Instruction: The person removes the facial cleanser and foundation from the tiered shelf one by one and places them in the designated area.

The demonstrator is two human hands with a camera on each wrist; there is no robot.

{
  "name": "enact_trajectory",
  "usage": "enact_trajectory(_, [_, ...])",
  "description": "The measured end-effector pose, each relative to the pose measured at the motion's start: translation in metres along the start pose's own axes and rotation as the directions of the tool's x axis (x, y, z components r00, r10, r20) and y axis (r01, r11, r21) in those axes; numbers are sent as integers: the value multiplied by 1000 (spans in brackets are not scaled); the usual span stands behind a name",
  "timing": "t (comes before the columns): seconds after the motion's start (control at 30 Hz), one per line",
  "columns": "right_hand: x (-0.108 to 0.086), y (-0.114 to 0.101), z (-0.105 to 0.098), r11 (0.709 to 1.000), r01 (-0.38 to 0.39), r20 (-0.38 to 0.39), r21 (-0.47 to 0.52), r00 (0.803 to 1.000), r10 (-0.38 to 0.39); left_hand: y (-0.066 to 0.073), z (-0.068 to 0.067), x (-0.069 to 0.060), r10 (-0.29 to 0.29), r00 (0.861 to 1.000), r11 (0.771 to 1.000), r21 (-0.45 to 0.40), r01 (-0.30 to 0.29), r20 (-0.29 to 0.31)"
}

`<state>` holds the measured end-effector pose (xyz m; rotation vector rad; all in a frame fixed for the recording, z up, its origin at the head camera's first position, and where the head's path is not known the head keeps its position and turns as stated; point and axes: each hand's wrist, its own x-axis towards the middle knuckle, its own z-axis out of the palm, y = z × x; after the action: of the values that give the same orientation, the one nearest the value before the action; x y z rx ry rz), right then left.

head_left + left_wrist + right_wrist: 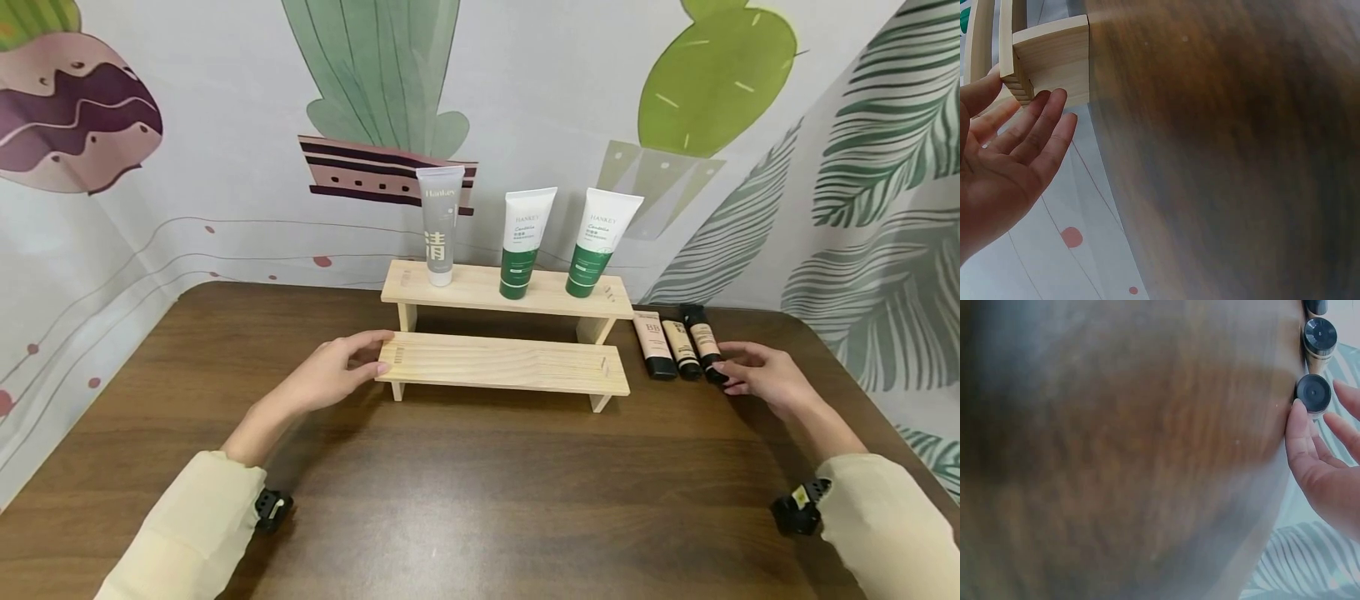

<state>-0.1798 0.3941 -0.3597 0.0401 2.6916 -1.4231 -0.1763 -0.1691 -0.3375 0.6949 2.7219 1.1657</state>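
Observation:
A two-tier wooden display stand [502, 362] stands on the table. My left hand [341, 367] holds the left end of its lower board, thumb at the near corner and index finger at the far one; the other fingers extend beside it in the left wrist view. At the table's right, my right hand [765, 379] is at a slim foundation tube [703, 335] with a black cap [1313, 394]. One fingertip touches that cap while other fingers stay spread beside it. Left of it lie a yellowish tube [679, 342] and a pale pink BB cream tube [651, 337].
On the upper board stand a grey tube [439, 221] and two white-and-green tubes, one in the middle [525, 242] and another tube [600, 242] at right. A patterned cloth [240, 167] hangs behind the brown table [450, 500].

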Motion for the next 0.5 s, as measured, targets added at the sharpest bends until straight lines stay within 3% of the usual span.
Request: enact_trajectory(0.5, [1, -1, 3, 999, 38, -11, 9, 999, -38, 0, 0, 0, -13, 1000, 1000, 8, 13, -1])
